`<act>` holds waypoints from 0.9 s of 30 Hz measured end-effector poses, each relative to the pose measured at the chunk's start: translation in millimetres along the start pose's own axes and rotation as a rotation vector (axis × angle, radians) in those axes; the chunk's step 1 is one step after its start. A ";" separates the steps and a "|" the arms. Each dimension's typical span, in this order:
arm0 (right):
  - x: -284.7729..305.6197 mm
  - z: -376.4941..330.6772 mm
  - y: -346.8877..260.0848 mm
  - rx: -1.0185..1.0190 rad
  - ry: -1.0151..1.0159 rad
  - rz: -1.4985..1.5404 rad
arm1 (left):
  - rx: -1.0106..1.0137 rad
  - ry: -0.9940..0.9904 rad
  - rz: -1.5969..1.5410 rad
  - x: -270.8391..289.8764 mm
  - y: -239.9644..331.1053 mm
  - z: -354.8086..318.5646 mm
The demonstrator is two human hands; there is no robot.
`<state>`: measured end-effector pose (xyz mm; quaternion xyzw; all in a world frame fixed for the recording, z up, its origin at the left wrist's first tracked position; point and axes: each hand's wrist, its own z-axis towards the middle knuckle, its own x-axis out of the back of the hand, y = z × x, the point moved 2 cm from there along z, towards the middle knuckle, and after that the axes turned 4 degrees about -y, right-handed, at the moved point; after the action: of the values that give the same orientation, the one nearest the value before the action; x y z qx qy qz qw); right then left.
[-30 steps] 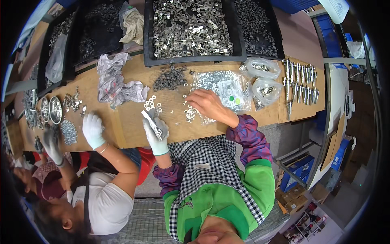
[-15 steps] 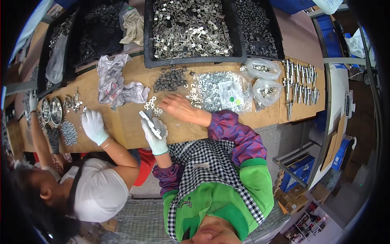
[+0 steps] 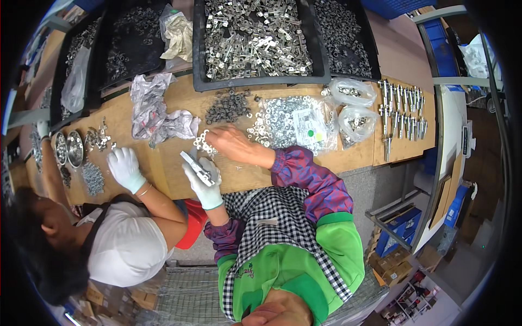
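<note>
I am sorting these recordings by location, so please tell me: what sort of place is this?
Probably a small factory workshop: a black tray heaped with metal pieces, pale rings loose on the bench, and a gloved co-worker alongside.

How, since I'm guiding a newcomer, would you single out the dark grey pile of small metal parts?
Find the big black rectangular tray heaped with silver metal parts. Below its near edge, towards the left corner, the dark grey pile sits on the tan tabletop. Its dark colour sets it apart from the pale ring-shaped washers beside the bare right hand.
</note>
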<state>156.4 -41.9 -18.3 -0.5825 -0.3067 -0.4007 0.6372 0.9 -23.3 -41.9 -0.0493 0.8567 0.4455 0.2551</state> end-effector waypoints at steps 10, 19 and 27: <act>49.1 -46.6 -26.3 -0.159 0.048 0.864 | 0.115 -0.038 -0.166 -34.4 -7.3 -4.0; 49.8 -61.2 -35.5 0.159 0.338 0.381 | -0.014 0.011 -0.106 -60.9 -7.2 -10.1; 51.2 -66.9 -33.5 0.369 0.421 -0.001 | 0.026 0.007 -0.065 -68.8 1.0 -14.0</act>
<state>147.4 -115.9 33.3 -0.3604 -0.2356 -0.4505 0.7821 54.6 -43.6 -1.4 -0.0754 0.8612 0.4259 0.2671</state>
